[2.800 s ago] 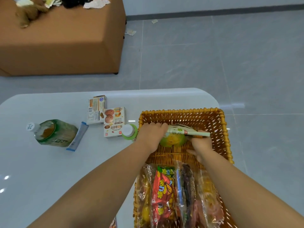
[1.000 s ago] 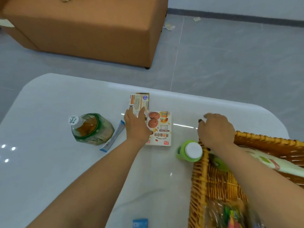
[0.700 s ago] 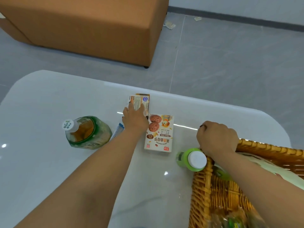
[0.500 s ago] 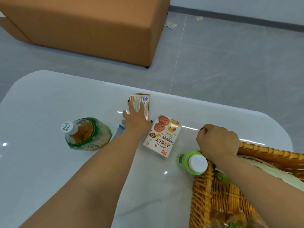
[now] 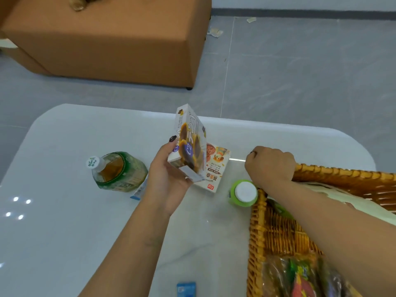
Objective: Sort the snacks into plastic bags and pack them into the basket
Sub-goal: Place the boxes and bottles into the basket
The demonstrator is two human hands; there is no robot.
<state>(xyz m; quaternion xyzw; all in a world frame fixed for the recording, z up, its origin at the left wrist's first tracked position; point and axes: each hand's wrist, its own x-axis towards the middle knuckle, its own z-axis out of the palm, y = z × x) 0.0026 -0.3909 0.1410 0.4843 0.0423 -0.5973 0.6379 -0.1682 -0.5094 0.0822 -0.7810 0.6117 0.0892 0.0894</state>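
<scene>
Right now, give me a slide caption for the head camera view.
Left hand lifts a snack box off the white table while the right hand grips the wicker basket rim.

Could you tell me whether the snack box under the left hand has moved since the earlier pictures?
Yes. The left hand has lifted the snack box off the table; it now stands tilted above the oat cookie box, which lies flat.

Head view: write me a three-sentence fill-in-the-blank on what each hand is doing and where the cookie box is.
The left hand holds a snack ____ lifted off the table.
The right hand grips the rim of the wicker ____.
The cookie box lies flat on the ____.

Missing words: box; basket; table
</scene>
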